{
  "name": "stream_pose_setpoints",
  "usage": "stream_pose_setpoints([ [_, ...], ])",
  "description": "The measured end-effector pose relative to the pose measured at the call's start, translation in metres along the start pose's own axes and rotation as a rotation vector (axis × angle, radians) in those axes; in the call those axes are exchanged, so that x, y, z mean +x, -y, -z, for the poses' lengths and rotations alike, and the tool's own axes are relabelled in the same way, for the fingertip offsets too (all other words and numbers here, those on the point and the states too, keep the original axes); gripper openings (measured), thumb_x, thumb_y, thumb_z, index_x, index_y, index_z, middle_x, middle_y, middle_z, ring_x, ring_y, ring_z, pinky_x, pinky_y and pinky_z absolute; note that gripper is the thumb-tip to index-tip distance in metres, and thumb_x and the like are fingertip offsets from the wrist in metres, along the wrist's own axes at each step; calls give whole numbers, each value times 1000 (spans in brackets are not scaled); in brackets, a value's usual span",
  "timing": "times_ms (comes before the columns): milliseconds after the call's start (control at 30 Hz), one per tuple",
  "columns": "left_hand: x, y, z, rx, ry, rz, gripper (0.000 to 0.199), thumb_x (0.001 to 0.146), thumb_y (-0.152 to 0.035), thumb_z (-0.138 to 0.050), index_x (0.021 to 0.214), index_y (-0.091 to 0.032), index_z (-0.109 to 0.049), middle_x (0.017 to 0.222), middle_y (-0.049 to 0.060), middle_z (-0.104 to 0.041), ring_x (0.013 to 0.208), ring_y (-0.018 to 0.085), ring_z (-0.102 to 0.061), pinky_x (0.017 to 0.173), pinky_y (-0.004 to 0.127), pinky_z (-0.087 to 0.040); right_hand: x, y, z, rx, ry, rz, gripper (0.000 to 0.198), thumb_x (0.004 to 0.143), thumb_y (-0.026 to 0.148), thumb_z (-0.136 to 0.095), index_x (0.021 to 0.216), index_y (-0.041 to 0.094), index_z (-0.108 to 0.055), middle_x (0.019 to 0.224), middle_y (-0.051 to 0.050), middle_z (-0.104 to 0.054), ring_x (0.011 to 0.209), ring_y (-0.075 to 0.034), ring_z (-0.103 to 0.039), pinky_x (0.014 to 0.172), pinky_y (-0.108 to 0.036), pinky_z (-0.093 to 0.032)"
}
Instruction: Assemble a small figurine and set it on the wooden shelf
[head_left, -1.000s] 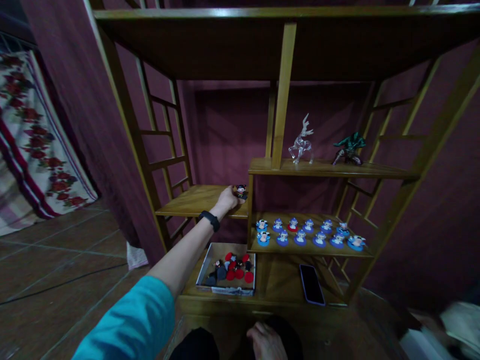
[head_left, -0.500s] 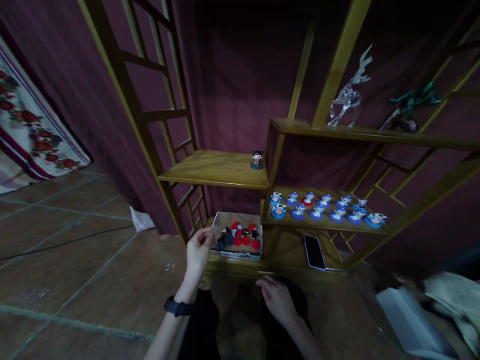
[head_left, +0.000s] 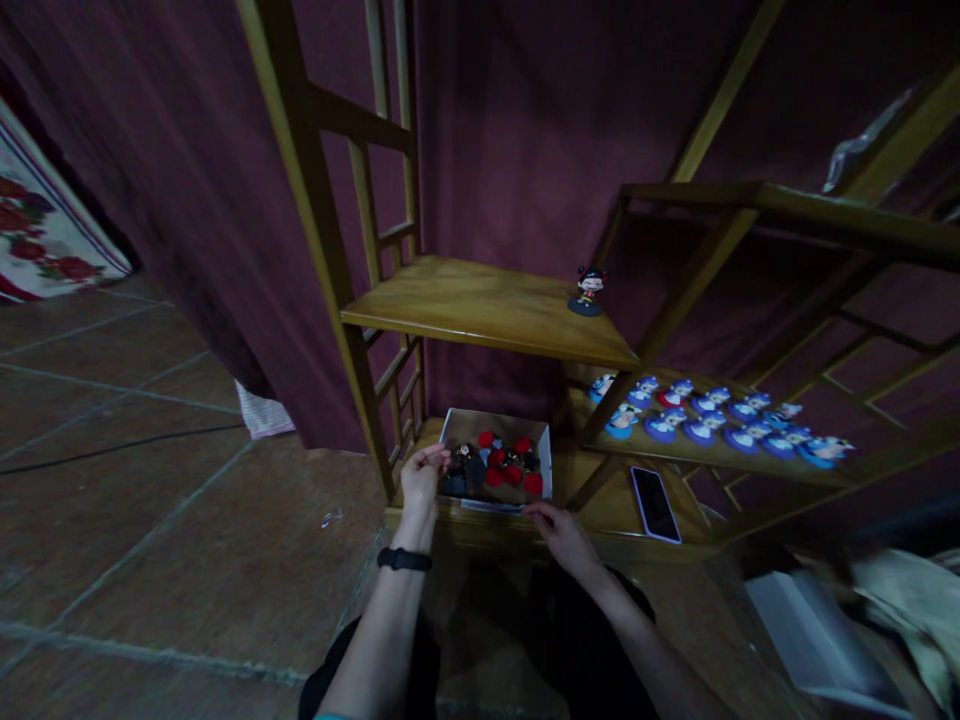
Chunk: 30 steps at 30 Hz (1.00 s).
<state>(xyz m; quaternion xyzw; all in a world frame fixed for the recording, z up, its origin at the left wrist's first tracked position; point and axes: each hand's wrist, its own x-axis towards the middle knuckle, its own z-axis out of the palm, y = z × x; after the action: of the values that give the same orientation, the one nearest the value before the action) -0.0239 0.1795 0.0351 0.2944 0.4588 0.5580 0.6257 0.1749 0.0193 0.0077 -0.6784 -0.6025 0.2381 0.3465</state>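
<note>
An open cardboard box (head_left: 546, 460) sits on the low shelf and holds several small figurines (head_left: 513, 472) with red or dark bases, lying jumbled. My left hand (head_left: 424, 474), with a dark band on the wrist, is at the box's left rim. Its fingers are loosely bent and slightly apart, close to the dark-based figurines (head_left: 472, 470), with nothing visible in them. At the front right corner, my right hand (head_left: 561, 532) has its fingertips closed on the box edge. One dark-haired figurine (head_left: 589, 288) stands upright on the wooden shelf (head_left: 487, 305) above.
Two rows of blue and purple figurines (head_left: 705, 425) stand on the shelf to the right. A phone (head_left: 655, 503) lies below them. Wooden posts (head_left: 300, 200) frame the left side, with a dark red curtain (head_left: 495, 170) behind. A white box (head_left: 817, 640) is on the floor at right.
My view has turned left and closer to the shelves. The left hand has come to the box's left rim, and the right hand has risen from my lap to its front right corner.
</note>
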Motion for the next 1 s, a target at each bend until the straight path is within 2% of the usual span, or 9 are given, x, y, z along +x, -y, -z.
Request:
stream_pose_setpoints([
  [67, 9, 0, 8, -61, -34, 55, 17, 60, -8, -63, 77, -11, -62, 66, 4, -65, 53, 9, -57, 51, 19, -44, 21, -5, -8, 21, 13, -1, 25, 82, 21, -41, 92, 23, -64, 92, 0, -68, 88, -15, -63, 80, -28, -46],
  [167, 19, -9, 15, -162, 17, 75, 19, 63, -5, -61, 81, -12, -62, 69, 5, -66, 55, 8, -59, 53, 18, -45, 59, -12, -26, 60, 24, 12, 24, 81, 21, -44, 93, 22, -64, 92, -1, -68, 86, -16, -62, 77, -28, -47],
  [267, 26, -16, 17, -206, 39, 170, 19, 66, -1, -57, 81, -12, -61, 68, 5, -65, 56, 8, -60, 53, 17, -46, 100, -11, -48, 77, 24, 33, 26, 81, 17, -41, 93, 20, -64, 94, -1, -68, 86, -14, -61, 77, -27, -46],
  [333, 31, -15, 18, -232, 45, 245, 18, 68, 0, -56, 81, -12, -61, 68, 6, -65, 58, 9, -61, 53, 18, -47, 124, -6, -63, 26, 7, 69, 27, 81, 14, -39, 93, 19, -63, 95, -2, -66, 89, -14, -60, 82, -27, -44],
  [433, 36, -10, 20, -275, 73, 263, 17, 70, -1, -55, 82, -12, -61, 68, 6, -65, 59, 10, -62, 54, 19, -48, 147, 2, -81, -116, 49, 136, 29, 81, 11, -40, 98, 19, -62, 100, -2, -63, 93, -14, -57, 86, -28, -41],
  [533, 39, -8, 22, -292, 91, 265, 18, 70, -1, -56, 84, -12, -61, 68, 6, -66, 59, 11, -62, 53, 19, -49, 153, 1, -90, -268, 102, 164, 30, 80, 9, -44, 102, 20, -59, 104, -3, -58, 97, -15, -53, 89, -28, -39],
  [667, 42, -10, 24, -309, 91, 298, 19, 71, -1, -55, 85, -13, -61, 71, 6, -66, 61, 11, -62, 53, 18, -48, 141, -13, -89, -411, 158, 195, 28, 75, 10, -53, 101, 20, -58, 107, -4, -51, 103, -18, -47, 92, -31, -36],
  [833, 42, -8, 23, -320, 94, 308, 19, 72, -1, -55, 86, -13, -61, 72, 6, -66, 63, 11, -62, 54, 19, -49, 122, -22, -84, -469, 132, 204, 18, 75, 12, -55, 92, 18, -57, 108, -5, -47, 104, -19, -42, 92, -35, -35],
  [1000, 43, -4, 21, -326, 104, 324, 16, 73, -2, -55, 85, -12, -60, 73, 7, -65, 62, 10, -62, 52, 17, -48, 119, -19, -84, -511, 157, 164, 35, 68, 17, -62, 102, 19, -53, 108, -7, -48, 105, -22, -42, 89, -36, -36],
])
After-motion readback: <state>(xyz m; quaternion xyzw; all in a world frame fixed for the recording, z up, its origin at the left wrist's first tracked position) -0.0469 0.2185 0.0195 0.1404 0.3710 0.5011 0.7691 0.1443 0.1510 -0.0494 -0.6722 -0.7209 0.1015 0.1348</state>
